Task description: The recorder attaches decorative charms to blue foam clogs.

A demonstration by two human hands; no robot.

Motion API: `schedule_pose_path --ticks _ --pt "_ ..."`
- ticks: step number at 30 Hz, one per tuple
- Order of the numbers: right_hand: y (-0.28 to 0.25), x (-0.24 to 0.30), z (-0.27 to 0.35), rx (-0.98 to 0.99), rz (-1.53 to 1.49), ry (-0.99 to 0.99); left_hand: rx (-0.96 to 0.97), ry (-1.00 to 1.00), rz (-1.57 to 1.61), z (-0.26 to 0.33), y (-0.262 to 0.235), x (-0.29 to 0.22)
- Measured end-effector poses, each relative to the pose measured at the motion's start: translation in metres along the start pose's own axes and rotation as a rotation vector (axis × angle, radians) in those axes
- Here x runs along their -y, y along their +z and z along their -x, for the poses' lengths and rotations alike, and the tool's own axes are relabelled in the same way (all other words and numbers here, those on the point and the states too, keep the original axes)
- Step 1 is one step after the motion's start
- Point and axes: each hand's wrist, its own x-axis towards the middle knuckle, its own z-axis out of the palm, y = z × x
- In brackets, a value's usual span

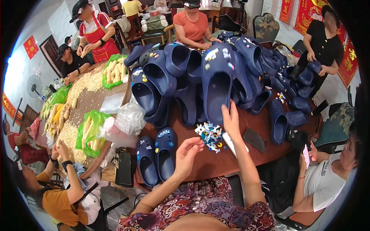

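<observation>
My right hand grips a navy blue clog at the right side of its heel end. The clog's toe points away, with white and coloured charms on its upper. My left hand is closed, fingers bent toward the thumb; whether a small thing sits between them I cannot make out. Just beyond it and between the hands lies a heap of small charms, white, blue and yellow. Left of my left hand stands a pair of navy clogs, the left clog and the right clog, both with charms.
A large pile of navy clogs covers the far part of the brown table. Right of the charms lie a white long object and a dark flat piece. At left, people work at a table of corn kernels. Other people surround both tables.
</observation>
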Motion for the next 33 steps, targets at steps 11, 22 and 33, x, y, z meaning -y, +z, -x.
schedule_pose_path --ticks 11,22,33 --pt "0.026 -0.027 -0.187 0.066 -0.025 0.093 -0.11 -0.114 -0.088 0.011 -0.047 0.037" --pt "0.049 -0.008 -0.138 -0.002 -0.644 0.148 -0.168 -0.224 -0.076 0.021 -0.062 0.053" --pt "0.069 -0.036 -0.153 -0.164 -1.041 0.566 -0.091 -0.256 -0.115 0.029 -0.052 0.063"
